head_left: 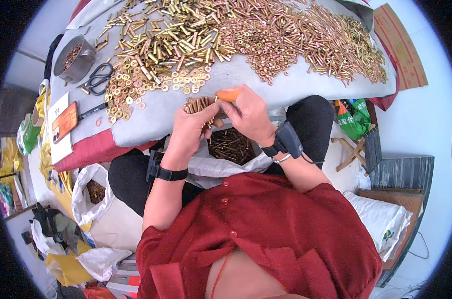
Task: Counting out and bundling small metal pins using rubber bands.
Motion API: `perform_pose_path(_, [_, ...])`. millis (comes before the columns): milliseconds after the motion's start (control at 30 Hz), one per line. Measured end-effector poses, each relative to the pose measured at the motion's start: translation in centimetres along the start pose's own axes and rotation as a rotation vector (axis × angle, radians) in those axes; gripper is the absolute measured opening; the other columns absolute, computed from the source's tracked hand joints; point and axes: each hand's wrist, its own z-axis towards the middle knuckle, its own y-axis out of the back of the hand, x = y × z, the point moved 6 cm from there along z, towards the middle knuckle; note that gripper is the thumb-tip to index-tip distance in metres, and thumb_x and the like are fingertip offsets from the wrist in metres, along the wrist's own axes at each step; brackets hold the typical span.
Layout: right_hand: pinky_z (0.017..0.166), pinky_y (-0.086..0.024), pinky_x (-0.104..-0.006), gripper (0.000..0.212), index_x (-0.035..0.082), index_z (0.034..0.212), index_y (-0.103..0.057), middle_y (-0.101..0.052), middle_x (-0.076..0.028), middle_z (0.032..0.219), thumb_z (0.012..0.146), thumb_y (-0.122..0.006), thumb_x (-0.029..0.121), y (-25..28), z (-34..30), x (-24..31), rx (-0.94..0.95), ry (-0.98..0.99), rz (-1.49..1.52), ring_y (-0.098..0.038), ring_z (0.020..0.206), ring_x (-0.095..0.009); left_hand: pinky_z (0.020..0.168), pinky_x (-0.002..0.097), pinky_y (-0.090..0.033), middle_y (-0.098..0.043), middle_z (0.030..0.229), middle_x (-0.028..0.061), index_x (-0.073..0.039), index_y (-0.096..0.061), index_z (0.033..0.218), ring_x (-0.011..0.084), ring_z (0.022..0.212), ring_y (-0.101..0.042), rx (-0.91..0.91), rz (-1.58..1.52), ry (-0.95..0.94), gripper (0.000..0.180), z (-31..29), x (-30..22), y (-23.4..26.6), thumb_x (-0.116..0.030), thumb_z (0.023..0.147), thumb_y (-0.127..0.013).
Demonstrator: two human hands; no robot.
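My left hand (190, 127) is closed around a bundle of copper-coloured bolts (198, 105), held over the near edge of the table. Against it, my right hand (248, 112) is pinched, its thumb and fingers meeting at the bundle. An orange piece (227, 94) covers or lies along the right index finger; whether it is a finger cover or a handle, I cannot tell. What the right fingertips grip is too small to make out. Below both hands, a white sack (206, 167) in my lap holds many dark metal bolts (232, 147).
On the grey-covered table (226, 74) lie heaps of brass sleeves (181, 37), washers (124, 84), nuts (265, 50) and bolts (330, 45). Scissors (100, 78), a grey tub (75, 60) and an orange phone (65, 122) are at left. A folding stool (358, 149) stands at right.
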Motion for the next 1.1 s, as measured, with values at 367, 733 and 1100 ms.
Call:
perform_pose_path(367, [0.075, -0.043, -0.0425, 0.018, 0.002, 0.092, -0.056, -0.057, -0.017, 0.087, 0.078, -0.062, 0.012, 6.0, -1.4, -6.6, 0.012, -0.438, -0.512, -0.053, 0.086, -0.036, 0.038, 0.0196, -0.037, -0.062, 0.071, 0.0036, -0.003, -0.058, 0.093, 0.0095, 0.055, -0.058, -0.090, 0.058, -0.060, 0.017, 0.0, -0.2, -0.2, -0.013, 0.082, -0.066])
perform_pose_path(733, [0.075, -0.044, -0.0421, 0.013, 0.003, 0.091, -0.060, -0.056, -0.017, 0.087, 0.079, -0.058, 0.007, 5.1, -1.1, -6.9, 0.100, -0.421, -0.593, -0.054, 0.085, -0.035, 0.036, 0.0193, -0.040, -0.059, 0.075, 0.0037, -0.002, -0.052, 0.097, 0.0096, 0.056, -0.061, -0.152, 0.104, -0.133, 0.024, 0.1, -0.2, 0.2, -0.009, 0.080, -0.067])
perform_pose_path(1100, [0.073, -0.046, -0.0265, 0.017, 0.003, 0.099, -0.066, -0.063, -0.007, 0.089, 0.085, -0.056, 0.004, 0.3, -0.7, -2.0, 0.108, -0.459, 0.303, -0.057, 0.081, -0.012, 0.046, 0.0216, -0.043, -0.059, 0.073, 0.0011, -0.005, -0.054, 0.094, 0.0069, 0.060, -0.057, -0.066, 0.278, -0.240, 0.018, 0.2, 0.0, -0.2, -0.008, 0.081, -0.066])
